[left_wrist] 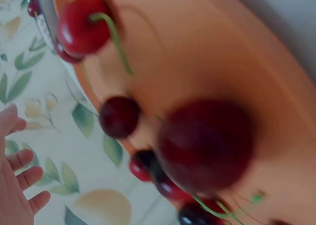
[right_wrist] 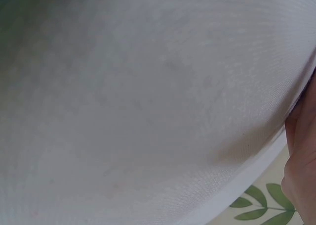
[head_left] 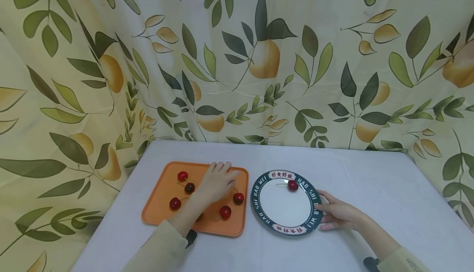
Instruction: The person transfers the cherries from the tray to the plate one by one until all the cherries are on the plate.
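Cherries lie scattered on the orange tray near the left edge of the table, and the person's left hand hovers over the far right part of this tray with fingers spread and relaxed, holding nothing that I can see. The left wrist view shows the same fingers loose, with several cherries close below, blurred. One cherry already lies on the plate, near its far rim. The right hand rests at the right rim of the plate with straight fingers touching it, as if to keep it steady; the right wrist view shows only white cloth and a bit of the hand. To pick well, I think the fingers should come down on one cherry alone, best by its stem or by a soft pinch on the fruit, because cherries roll easily on a smooth tray. The nearest one lies just beside the hand, toward the right edge of the tray. A leaf-patterned curtain hangs behind the table; nothing stands between tray and plate.
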A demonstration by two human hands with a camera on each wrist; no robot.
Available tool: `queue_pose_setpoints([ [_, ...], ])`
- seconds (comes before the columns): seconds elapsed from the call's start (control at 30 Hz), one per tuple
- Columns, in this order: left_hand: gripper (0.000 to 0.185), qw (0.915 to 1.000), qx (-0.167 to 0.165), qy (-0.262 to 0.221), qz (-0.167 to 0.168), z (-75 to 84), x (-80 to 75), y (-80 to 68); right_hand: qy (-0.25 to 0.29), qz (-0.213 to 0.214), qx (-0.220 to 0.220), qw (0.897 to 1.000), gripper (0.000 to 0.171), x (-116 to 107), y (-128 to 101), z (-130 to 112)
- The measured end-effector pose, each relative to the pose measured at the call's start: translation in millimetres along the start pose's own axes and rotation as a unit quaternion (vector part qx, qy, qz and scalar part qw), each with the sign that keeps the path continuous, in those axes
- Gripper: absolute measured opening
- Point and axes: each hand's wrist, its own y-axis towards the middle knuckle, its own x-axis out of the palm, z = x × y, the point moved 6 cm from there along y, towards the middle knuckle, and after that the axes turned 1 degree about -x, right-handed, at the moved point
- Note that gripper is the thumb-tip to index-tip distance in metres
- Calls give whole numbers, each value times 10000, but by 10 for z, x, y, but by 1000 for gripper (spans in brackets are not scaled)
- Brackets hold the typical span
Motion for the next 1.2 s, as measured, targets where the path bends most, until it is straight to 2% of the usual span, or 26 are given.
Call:
queue_pose_setpoints([
  [0.1,26,9999,-40,75,110,-146,4,-79,10,-2,15,10000,68,-1,0,2],
  [0.23,24,9992,-276,224,188,-368,13,-189,8,5,33,10000,68,0,-4,-3],
  [0.53,27,9951,-981,86,18,-815,50,-427,-20,1,-18,10000,67,-3,2,-7],
  [0.73,30,9903,-1294,-240,-449,-970,141,-546,-22,-75,-93,9999,68,-13,6,-6],
  [0.93,36,9818,-1576,-268,-1025,-1107,304,-619,12,-84,-67,9999,68,-13,9,2],
  [1.13,40,9722,-1798,-600,-1375,-1188,422,-673,-13,-69,-68,10000,68,-17,7,2],
  [1.2,41,9703,-1850,-581,-1445,-1218,459,-693,-28,-42,-72,10000,68,-17,3,-3],
])
